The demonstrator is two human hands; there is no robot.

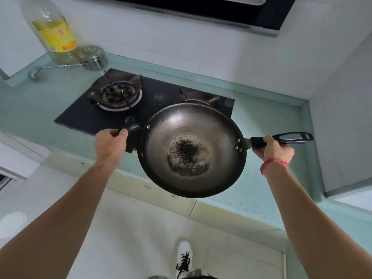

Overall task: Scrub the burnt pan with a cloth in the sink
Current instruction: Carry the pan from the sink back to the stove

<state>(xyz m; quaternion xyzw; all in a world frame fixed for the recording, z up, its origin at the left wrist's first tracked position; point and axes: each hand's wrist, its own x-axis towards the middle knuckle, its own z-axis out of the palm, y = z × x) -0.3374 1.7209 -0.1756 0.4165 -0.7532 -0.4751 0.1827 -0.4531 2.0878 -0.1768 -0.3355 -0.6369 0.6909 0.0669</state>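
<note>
Dark, dull steel forms the round, shallow-bowled pan (192,150), held in the air at the near edge of the counter (267,121), in front of the right side of the hob. A rough, speckled black burnt patch (188,152) sits at its centre, ringed by a paler crust. Rivets show inside the rim at both sides. The pan has two handles: a short black helper handle (131,130) on the left and a long black handle (281,138) with a grey inset on the right. The left hand (110,141) has its fingers curled shut around the helper handle; the right hand (276,151) is closed around the long handle near the pan, with a red cord (273,165) on its wrist. Behind lies a flat black glass hob (149,105) with two burners: the left one (118,94) in full view with a metal ring, the right one mostly hidden behind the pan. The counter is smooth, pale green and glossy. At far left stand one clear plastic bottle (53,31) of yellow oil with a yellow label, and one small shiny steel pot (94,58) with a thin, long handle. One white shoe (184,257) with black laces shows on the pale floor.
</note>
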